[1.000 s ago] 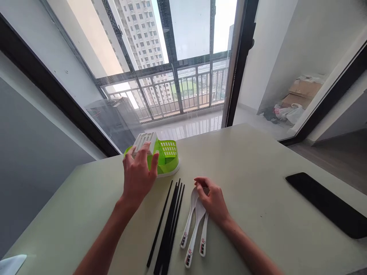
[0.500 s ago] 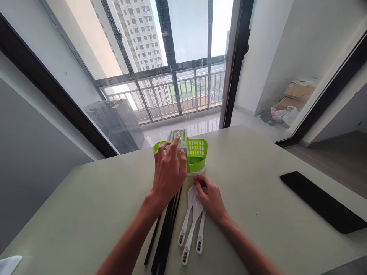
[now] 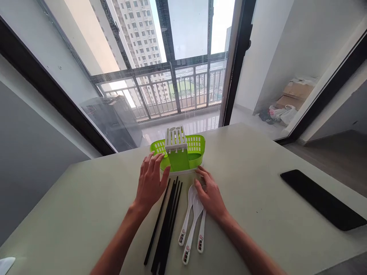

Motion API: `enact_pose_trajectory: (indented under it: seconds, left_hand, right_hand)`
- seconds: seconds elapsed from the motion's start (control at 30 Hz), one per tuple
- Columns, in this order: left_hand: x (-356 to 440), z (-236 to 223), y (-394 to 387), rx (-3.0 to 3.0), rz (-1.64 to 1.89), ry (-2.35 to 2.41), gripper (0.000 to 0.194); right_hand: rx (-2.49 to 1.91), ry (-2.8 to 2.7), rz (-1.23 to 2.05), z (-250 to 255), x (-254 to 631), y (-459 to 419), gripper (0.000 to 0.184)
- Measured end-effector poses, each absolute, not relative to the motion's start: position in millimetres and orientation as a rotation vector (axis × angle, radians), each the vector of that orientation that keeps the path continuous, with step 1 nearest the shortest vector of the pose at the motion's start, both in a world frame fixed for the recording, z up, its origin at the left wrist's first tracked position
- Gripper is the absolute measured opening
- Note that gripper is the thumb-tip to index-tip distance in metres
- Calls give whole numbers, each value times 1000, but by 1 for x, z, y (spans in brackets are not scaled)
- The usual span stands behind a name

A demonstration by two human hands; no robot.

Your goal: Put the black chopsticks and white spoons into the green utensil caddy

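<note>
My left hand (image 3: 151, 177) is open, fingers spread, just in front of the left part of a green plastic cutlery holder (image 3: 179, 161). A white slotted piece (image 3: 176, 139) sits on the holder's middle section. Several black chopsticks (image 3: 166, 225) lie on the table to the right of my left wrist. My right hand (image 3: 210, 194) rests over the bowl ends of three white spoons (image 3: 197, 208), its fingers apart and their tips close to the holder's white base. The hand partly hides the rightmost spoon's bowl.
The pale green table (image 3: 243, 164) carries a long black flat piece (image 3: 323, 198) at the right. A white pointed object (image 3: 7, 264) shows at the lower left edge. Beyond the table stand glass doors and a balcony railing (image 3: 189, 91).
My left hand has come off the white slotted piece and moved left and down. The fingers of my right hand have opened out a little. The spoons and chopsticks lie as before.
</note>
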State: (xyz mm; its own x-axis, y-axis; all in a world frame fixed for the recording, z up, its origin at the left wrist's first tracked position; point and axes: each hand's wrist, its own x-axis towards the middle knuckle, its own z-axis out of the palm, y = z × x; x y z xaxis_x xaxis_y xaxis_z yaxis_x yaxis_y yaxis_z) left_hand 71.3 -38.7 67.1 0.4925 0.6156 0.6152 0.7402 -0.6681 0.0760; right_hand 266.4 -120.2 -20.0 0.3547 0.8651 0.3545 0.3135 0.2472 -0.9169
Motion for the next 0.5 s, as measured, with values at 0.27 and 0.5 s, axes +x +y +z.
enact_pose_trajectory:
  seconds: [0.27, 0.5]
  left_hand:
    - [34, 39, -35, -2374, -1332, -1423, 44]
    - [-15, 17, -23, -2461, -1489, -2315, 44]
  right_hand:
    - [-1345, -1160, 577, -19, 271, -118, 34]
    - [-1432, -967, 574, -24, 294, -113, 37]
